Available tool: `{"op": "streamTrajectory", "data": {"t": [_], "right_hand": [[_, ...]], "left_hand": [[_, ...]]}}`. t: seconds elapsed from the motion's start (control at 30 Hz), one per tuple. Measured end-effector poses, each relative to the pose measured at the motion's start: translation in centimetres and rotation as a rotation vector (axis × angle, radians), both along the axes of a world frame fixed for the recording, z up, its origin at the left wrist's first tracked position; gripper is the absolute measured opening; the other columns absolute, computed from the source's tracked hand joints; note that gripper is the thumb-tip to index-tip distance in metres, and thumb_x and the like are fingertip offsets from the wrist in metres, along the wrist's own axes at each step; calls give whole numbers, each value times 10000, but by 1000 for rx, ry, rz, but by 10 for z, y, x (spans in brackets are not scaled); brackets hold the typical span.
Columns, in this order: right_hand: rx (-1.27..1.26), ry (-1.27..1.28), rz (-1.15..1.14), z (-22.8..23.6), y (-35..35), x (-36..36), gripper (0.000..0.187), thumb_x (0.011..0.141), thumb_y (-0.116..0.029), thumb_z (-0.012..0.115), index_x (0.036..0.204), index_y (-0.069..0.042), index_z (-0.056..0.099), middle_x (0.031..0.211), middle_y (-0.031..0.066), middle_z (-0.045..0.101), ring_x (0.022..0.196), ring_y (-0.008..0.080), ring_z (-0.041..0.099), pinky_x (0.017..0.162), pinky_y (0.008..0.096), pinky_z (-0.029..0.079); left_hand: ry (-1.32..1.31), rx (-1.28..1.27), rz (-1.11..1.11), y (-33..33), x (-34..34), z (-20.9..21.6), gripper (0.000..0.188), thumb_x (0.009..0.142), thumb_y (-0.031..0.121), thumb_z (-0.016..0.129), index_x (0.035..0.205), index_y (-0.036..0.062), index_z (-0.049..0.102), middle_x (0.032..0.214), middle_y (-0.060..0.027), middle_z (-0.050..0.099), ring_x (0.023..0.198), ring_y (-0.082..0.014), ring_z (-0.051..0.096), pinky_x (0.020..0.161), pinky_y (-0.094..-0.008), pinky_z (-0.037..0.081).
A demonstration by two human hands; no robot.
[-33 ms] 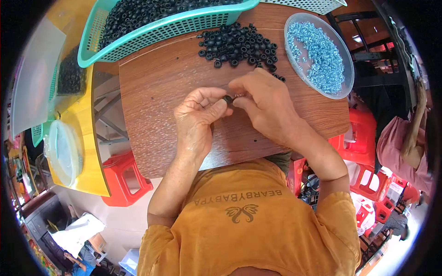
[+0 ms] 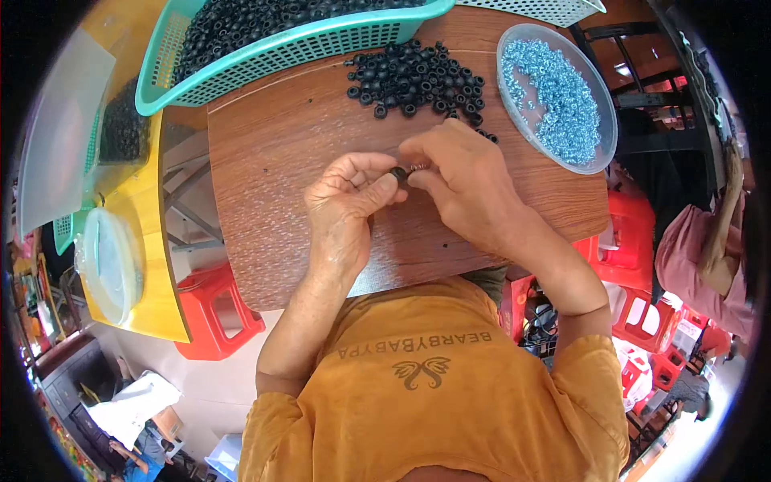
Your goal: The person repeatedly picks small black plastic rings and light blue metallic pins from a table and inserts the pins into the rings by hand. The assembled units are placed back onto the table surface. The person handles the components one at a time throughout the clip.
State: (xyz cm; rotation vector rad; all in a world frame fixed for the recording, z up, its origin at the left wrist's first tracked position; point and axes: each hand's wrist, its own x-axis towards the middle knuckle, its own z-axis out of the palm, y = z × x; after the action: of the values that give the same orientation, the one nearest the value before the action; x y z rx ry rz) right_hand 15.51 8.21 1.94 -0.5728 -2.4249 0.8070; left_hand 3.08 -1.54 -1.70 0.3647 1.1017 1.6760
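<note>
Over the wooden table, my left hand pinches a small round black piece with a hole between thumb and fingertips. Close against it, my right hand is closed in a pinch on small shiny metallic pieces, partly covered by the fingers. Whether the shiny pieces touch the black one, I cannot tell. Beyond my hands lies a loose pile of similar black pieces. At the far right, a round clear tray holds many small shiny bluish pieces.
A turquoise basket full of black pieces stands at the far left edge. On a yellow table to the left sit a clear lidded tub and a bin of black pieces. Red stools flank the table. Another person's arm shows at right.
</note>
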Motion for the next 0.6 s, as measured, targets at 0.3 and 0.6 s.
{"op": "streamTrajectory", "data": {"t": [0.3,0.6], "right_hand": [[131,-218,131,17,3,-9,235,619,52,600,807,-11,474,751,171,563,764,354,544,648,439,429],[199,-291,173,28,7,-17,243,626,43,607,814,1,459,723,169,562,740,357,564,605,441,449]], "left_hand": [[63,59,-7,1,4,-6,138,785,-82,593,918,-46,602,850,-100,631,719,-144,598,675,-245,509],[9,67,-3,0,2,-6,132,788,-71,594,916,-42,605,837,-95,633,718,-141,596,669,-243,500]]}}
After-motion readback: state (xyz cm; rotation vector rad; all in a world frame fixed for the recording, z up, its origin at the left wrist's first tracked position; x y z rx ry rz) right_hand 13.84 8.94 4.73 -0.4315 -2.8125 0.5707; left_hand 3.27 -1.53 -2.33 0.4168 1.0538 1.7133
